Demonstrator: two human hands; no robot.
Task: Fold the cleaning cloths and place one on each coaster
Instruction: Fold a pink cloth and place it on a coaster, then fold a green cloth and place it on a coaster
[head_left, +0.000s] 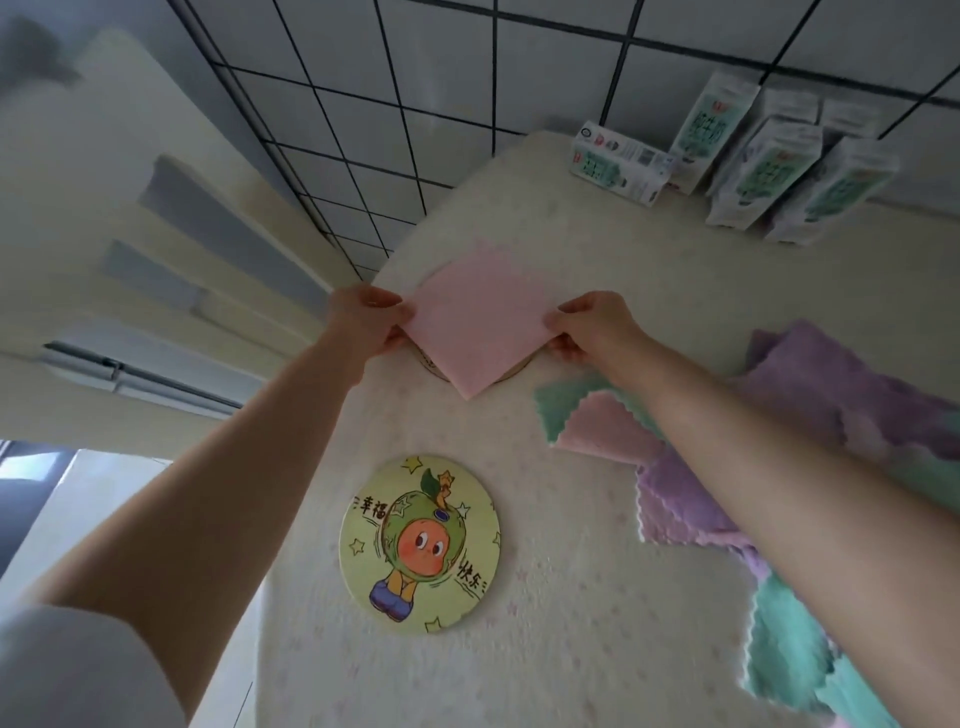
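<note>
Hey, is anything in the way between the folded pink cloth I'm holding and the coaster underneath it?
Nothing visible is. Left hand and right hand pinch the pink cloth directly over the coaster, whose rim peeks out beneath it. The cloth hides most of the coaster's top; the loose cloths lie apart, to the right.

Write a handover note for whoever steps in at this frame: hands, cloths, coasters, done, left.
The left hand and right hand each pinch a side of the folded pink cloth, held over the far coaster, which it mostly hides; not released.
The cartoon coaster, nearer the person, is bare.
The unfolded cloths lie piled at right.
Done: one cloth folded.
Left: let go, fold another, put it on the cartoon coaster.
</note>
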